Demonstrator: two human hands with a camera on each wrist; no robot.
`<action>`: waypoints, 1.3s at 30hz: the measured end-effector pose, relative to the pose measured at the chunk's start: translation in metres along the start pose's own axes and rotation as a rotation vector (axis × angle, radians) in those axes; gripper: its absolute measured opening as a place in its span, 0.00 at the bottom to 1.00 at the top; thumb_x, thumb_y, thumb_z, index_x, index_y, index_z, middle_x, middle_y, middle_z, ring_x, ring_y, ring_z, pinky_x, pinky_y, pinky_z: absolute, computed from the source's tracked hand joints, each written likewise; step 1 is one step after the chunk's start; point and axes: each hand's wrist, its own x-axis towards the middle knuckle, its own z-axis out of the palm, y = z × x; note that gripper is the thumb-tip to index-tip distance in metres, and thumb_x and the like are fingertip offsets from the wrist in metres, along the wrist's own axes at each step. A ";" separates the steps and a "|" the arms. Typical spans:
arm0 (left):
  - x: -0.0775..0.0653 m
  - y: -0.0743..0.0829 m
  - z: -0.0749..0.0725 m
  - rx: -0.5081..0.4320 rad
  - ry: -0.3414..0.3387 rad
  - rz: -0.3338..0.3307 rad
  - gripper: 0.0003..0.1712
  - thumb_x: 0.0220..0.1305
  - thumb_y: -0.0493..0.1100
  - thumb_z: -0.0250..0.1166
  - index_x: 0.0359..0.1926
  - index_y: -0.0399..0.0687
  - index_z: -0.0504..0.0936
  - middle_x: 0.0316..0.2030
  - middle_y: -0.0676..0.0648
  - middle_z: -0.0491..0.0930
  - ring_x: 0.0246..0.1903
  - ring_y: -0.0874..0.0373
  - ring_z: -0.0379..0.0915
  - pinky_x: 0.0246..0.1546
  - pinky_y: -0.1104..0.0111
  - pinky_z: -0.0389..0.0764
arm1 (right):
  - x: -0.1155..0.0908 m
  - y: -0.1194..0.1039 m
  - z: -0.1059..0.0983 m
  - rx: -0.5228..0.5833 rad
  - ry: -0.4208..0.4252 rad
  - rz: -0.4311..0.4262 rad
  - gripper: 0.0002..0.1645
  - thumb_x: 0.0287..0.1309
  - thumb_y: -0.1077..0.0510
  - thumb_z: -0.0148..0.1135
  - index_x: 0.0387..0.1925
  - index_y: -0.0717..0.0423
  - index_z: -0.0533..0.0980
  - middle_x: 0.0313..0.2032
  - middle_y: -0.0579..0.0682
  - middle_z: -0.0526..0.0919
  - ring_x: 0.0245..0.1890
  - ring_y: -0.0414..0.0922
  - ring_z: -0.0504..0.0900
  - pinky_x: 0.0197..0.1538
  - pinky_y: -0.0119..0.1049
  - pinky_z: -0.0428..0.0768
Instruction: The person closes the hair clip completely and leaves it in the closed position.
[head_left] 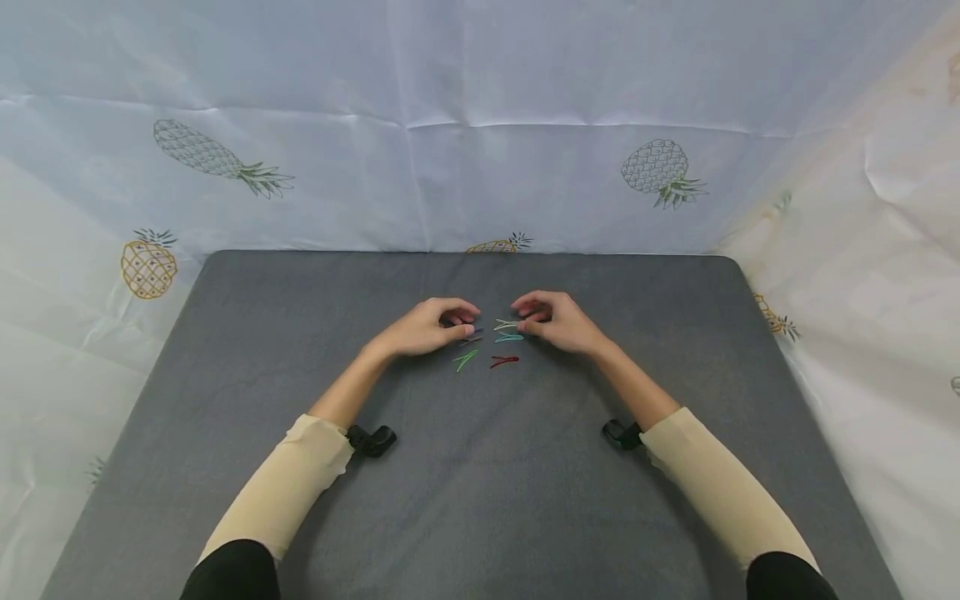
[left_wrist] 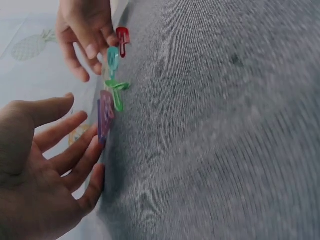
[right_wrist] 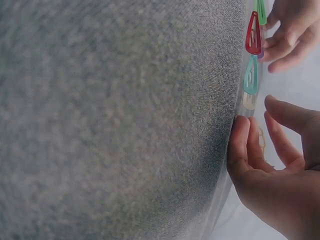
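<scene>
Several snap hair clips lie in two short columns on the grey tabletop. My left hand (head_left: 429,327) is at the left column, beside a purple clip (left_wrist: 100,122) and a pink clip (left_wrist: 107,106); a green clip (head_left: 466,360) lies nearer to me. In the left wrist view its fingers are spread and loosely bent, with nothing held. My right hand (head_left: 561,325) is by the right column, close to a cream clip (head_left: 506,323) and a teal clip (head_left: 511,337). A red clip (head_left: 505,361) sits below those. The right wrist view shows its thumb and fingers apart, gripping nothing.
Grey cloth covers the table (head_left: 480,500). White fabric with pineapple prints (head_left: 656,171) hangs behind it and along both sides. A black strap (head_left: 371,441) is on the left forearm and another black strap (head_left: 622,434) on the right.
</scene>
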 end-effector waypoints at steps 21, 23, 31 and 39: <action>0.029 0.005 0.017 0.001 0.001 0.011 0.19 0.78 0.39 0.66 0.64 0.36 0.84 0.58 0.36 0.87 0.55 0.45 0.83 0.61 0.54 0.81 | 0.005 0.002 0.006 -0.087 0.043 0.029 0.18 0.69 0.63 0.73 0.58 0.61 0.85 0.50 0.60 0.89 0.49 0.53 0.88 0.55 0.42 0.83; 0.030 0.006 0.018 0.004 0.009 0.007 0.19 0.78 0.39 0.66 0.63 0.35 0.85 0.57 0.36 0.87 0.55 0.45 0.83 0.61 0.54 0.81 | 0.005 0.002 0.007 -0.094 0.047 0.026 0.17 0.69 0.62 0.73 0.57 0.61 0.86 0.49 0.60 0.89 0.49 0.52 0.88 0.55 0.41 0.83; 0.034 0.006 0.019 0.021 0.013 -0.012 0.19 0.76 0.38 0.68 0.63 0.36 0.86 0.56 0.37 0.89 0.56 0.45 0.83 0.63 0.53 0.80 | 0.008 0.002 0.007 -0.107 0.040 0.034 0.16 0.68 0.61 0.74 0.55 0.60 0.87 0.47 0.58 0.90 0.47 0.49 0.88 0.50 0.33 0.82; 0.039 0.007 0.019 0.026 -0.004 -0.049 0.20 0.74 0.39 0.71 0.63 0.37 0.86 0.55 0.38 0.89 0.54 0.46 0.83 0.61 0.55 0.81 | 0.010 0.005 0.005 -0.126 0.034 0.049 0.14 0.69 0.61 0.73 0.53 0.59 0.88 0.46 0.58 0.91 0.45 0.49 0.88 0.48 0.33 0.82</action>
